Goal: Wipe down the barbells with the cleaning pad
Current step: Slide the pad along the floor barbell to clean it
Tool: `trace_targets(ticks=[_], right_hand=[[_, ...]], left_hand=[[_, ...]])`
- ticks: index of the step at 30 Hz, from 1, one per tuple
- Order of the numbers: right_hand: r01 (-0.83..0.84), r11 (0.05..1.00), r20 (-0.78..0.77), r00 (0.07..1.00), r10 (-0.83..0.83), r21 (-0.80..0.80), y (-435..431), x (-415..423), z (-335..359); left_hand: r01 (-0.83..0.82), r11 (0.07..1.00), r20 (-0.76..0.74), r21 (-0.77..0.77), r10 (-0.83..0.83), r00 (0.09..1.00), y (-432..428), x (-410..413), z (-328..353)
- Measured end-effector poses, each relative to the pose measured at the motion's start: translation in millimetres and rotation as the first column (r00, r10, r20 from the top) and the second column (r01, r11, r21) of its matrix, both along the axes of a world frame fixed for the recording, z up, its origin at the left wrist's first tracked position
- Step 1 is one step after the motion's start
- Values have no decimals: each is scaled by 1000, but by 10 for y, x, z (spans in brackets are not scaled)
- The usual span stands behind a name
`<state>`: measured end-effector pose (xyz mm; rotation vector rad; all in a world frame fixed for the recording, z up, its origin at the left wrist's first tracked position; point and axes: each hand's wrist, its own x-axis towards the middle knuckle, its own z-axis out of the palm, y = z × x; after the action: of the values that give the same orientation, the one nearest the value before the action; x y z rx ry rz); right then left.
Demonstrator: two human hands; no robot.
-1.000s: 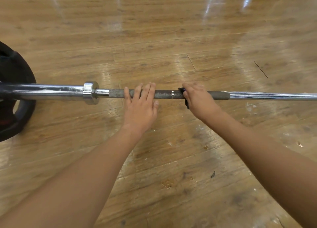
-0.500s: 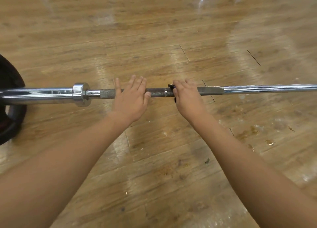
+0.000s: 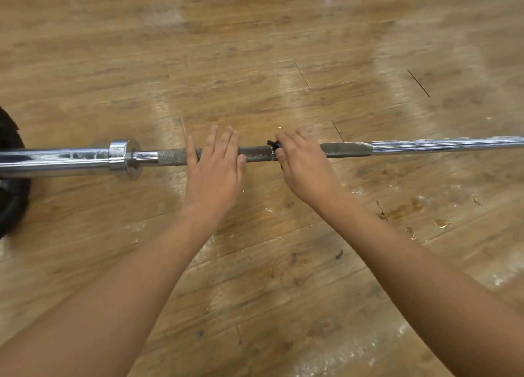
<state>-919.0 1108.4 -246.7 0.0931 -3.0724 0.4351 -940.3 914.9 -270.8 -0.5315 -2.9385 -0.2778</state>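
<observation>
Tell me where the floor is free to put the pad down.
Free: the broad floor beyond the bar, and the wedge between the forearms, though specked. Crowded: the bar's middle, under the left hand, right hand and pad; plate far left.

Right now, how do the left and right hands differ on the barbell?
The left hand lies flat, fingers straight, holding nothing; the right hand curls round the cleaning pad. The left hand sits nearer the collar, the right hand farther along. Both rest on the knurled section of the barbell.
</observation>
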Motion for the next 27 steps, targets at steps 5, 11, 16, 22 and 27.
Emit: trace_targets(ticks=[5,11,16,22,27], right_hand=[[116,993,-69,991,-116,-17,108,128,-28],[28,999,-66,997,-27,16,-52,332,-80],[127,992,-60,990,-126,10,50,465,-2],[15,1000,-98,995,-15,-6,-145,746,-46],[215,976,-136,966,-219,-43,-121,918,-93]], left_hand=[[-31,999,-17,33,32,999,13,176,-62],[-53,997,-63,51,56,996,-2,398,-146],[-78,991,-88,107,88,992,27,610,-194],[-81,987,-111,136,96,989,4,842,-257],[-75,987,-135,143,94,986,-24,1017,-292]])
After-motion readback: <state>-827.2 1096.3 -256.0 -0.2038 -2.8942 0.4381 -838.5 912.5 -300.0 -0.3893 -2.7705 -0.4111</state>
